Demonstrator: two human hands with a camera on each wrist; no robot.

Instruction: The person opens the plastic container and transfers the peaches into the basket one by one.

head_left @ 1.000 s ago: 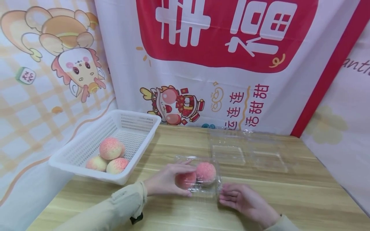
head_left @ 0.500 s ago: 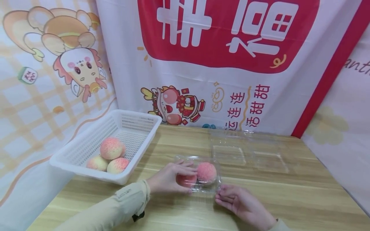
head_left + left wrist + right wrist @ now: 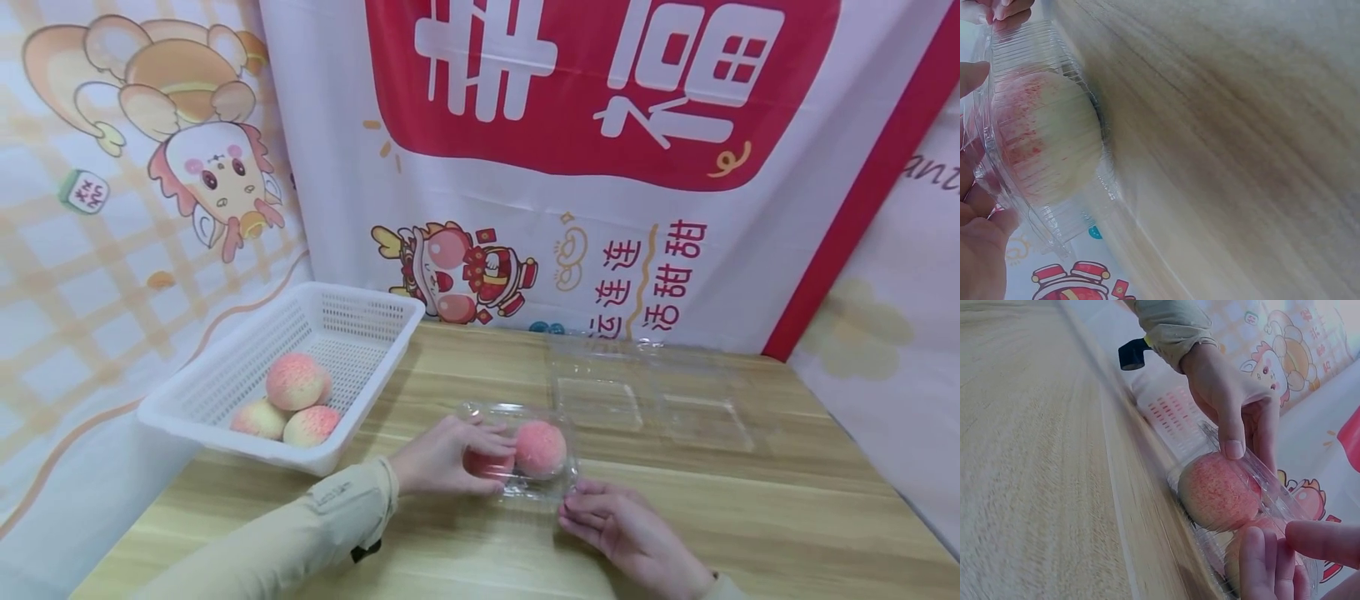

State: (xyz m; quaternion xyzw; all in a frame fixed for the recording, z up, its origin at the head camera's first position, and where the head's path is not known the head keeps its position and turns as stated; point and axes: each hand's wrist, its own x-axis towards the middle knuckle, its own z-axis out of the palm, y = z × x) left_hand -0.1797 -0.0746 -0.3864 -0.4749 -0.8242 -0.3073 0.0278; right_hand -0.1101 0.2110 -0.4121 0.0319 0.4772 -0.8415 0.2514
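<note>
A clear plastic clamshell box [image 3: 525, 493] lies on the table with its lid down over two pink-and-cream peaches; the right peach [image 3: 540, 448] shows plainly. My left hand [image 3: 453, 457] spans the box's left end, partly hiding the other peach [image 3: 1219, 490]. Its fingers lie over the lid and its thumb is at the near rim. At the near right corner, my right hand [image 3: 628, 530] pinches the rim between thumb and curled fingers. The left wrist view shows the box's ribbed side and a peach [image 3: 1054, 137] through it.
A white perforated basket [image 3: 375, 379] at the left holds several peaches [image 3: 297, 382]. Behind the box, other clear plastic containers [image 3: 600, 403] stand toward the back right of the wooden table [image 3: 750, 508]. A printed cloth [image 3: 337, 208] hangs along the back edge.
My right hand has shifted slightly left, from beside the box's right edge to its near corner, fingers closing on the rim. My left hand stays on the box. The head view has turned slightly.
</note>
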